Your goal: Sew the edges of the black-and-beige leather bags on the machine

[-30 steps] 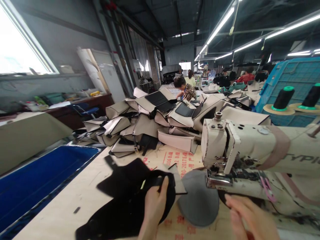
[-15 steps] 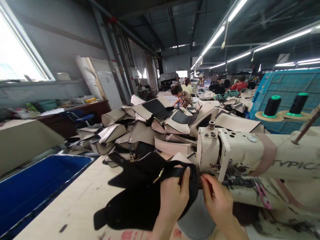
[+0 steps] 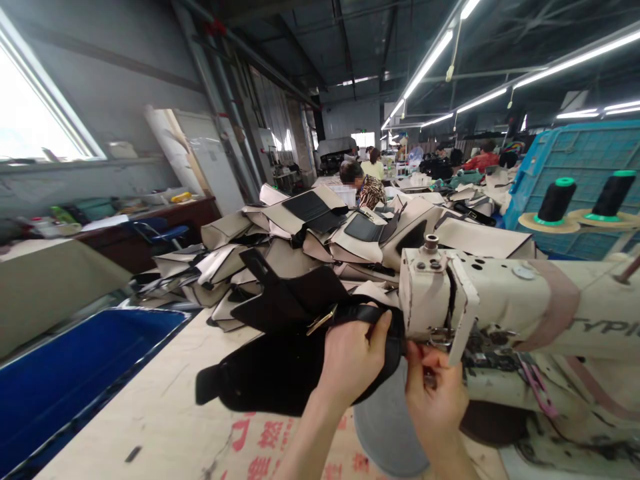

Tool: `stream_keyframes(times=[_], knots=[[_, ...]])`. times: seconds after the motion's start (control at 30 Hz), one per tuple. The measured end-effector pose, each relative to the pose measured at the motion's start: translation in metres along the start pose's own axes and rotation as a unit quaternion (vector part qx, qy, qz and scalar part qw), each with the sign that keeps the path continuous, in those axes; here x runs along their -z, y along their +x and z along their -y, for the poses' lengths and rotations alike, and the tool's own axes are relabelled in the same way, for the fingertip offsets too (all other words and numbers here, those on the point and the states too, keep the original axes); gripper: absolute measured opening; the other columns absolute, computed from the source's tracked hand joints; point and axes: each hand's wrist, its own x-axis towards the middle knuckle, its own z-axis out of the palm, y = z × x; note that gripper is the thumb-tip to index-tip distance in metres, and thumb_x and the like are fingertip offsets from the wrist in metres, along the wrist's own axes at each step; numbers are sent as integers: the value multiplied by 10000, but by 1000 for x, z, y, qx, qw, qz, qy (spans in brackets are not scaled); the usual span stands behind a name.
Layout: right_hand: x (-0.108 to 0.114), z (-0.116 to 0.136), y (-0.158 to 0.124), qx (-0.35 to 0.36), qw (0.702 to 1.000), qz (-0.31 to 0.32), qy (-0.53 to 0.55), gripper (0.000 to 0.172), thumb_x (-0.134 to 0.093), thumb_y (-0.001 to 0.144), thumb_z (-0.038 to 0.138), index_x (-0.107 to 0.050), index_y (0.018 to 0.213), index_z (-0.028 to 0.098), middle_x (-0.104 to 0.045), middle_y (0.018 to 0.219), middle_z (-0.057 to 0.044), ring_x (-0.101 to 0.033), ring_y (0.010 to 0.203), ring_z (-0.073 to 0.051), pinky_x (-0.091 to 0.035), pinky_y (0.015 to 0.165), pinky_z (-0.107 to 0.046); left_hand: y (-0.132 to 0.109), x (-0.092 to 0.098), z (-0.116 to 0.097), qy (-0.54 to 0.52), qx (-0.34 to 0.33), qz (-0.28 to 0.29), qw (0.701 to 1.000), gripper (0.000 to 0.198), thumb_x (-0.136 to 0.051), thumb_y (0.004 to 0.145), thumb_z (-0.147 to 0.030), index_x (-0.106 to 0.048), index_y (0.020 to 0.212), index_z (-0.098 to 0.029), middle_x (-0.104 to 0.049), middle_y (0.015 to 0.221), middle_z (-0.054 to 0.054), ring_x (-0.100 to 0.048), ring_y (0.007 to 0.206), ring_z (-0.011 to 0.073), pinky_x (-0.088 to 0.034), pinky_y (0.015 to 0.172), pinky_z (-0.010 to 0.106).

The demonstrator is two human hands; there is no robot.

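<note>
A black leather bag piece with a gold-coloured metal bar lies over the machine's left side, its flap raised toward the pile. My left hand is closed on the piece's upper edge, thumb and fingers pinching a black strip. Close beside the needle area, my right hand has its fingers drawn together at the right edge of the black piece; whatever is between the fingertips is too small to tell. The cream sewing machine stands right of both hands. Below them a round grey disc shows.
Behind the hands rises a heap of cream and black bags. At the left is a blue bin. Black thread spools and a blue crate are on the right. A person in a patterned top bends beyond the heap.
The black piece has shifted up and slightly right, with its flap lifted higher. Both my hands have moved slightly right, and my right fingers have curled more. The view has shifted slightly.
</note>
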Motion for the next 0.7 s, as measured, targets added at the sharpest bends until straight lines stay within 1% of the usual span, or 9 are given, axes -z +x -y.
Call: stream_keyframes(times=[0.07,0.17,0.27,0.37,0.43,0.47,0.53,0.6,0.7], knots=[[-2,4,0,-6,1000,-20,-17,217,-573,815,309,-435,705,181,-587,662,-18,-571,541,-116,-410,510,-205,4,-2,1,-1,-1,2,1000,388,-326,875,-432,-579,721,-181,-613,701,31,-565,671,142,-329,588,215],[0,11,5,30,997,-11,-67,213,-545,831,302,-449,681,185,-540,575,10,-533,478,-105,-379,487,-205,8,-7,6,-26,0,-2,1000,369,-351,866,-425,-574,707,-178,-611,694,22,-553,659,136,-331,586,210],[8,11,9,62,995,49,-67,209,-496,849,259,-447,659,187,-460,491,49,-463,395,-78,-339,448,-201,-4,-11,15,-92,31,4,995,404,-359,854,-449,-547,639,-164,-566,615,8,-513,598,128,-331,551,205],[21,6,0,44,991,124,-8,150,-466,850,236,-465,710,181,-456,482,59,-463,390,-70,-353,440,-183,-34,-14,26,-195,83,-26,977,389,-383,842,-453,-520,632,-156,-539,610,1,-502,595,131,-372,568,206],[31,6,-14,2,985,167,28,118,-460,855,270,-505,873,163,-568,619,10,-541,499,-92,-423,505,-184,-60,-18,32,-241,126,-91,958,350,-412,834,-440,-534,673,-154,-561,655,8,-528,642,146,-409,614,218],[36,7,-23,-14,982,184,39,201,-464,854,308,-503,977,154,-612,744,-32,-578,589,-115,-459,560,-201,-73,-22,34,-253,147,-127,948,331,-424,831,-434,-551,711,-153,-581,689,16,-547,680,157,-426,643,226],[45,15,-41,-8,978,206,43,396,-466,836,404,-463,1139,150,-603,988,-103,-600,793,-188,-498,675,-277,-97,-30,32,-252,176,-179,935,316,-426,834,-430,-581,809,-156,-619,750,34,-583,747,178,-458,682,245],[51,23,-57,35,972,229,30,484,-454,820,451,-444,1203,157,-561,1102,-127,-567,932,-258,-495,747,-361,-116,-39,25,-231,189,-192,935,336,-398,848,-431,-594,898,-163,-649,791,49,-611,781,196,-492,681,265],[55,24,-71,64,963,263,0,479,-441,828,354,-394,1266,166,-520,1178,-123,-510,1040,-299,-469,811,-448,-141,-47,8,-189,187,-180,947,369,-359,861,-437,-601,978,-183,-671,857,68,-629,836,221,-525,698,311]])
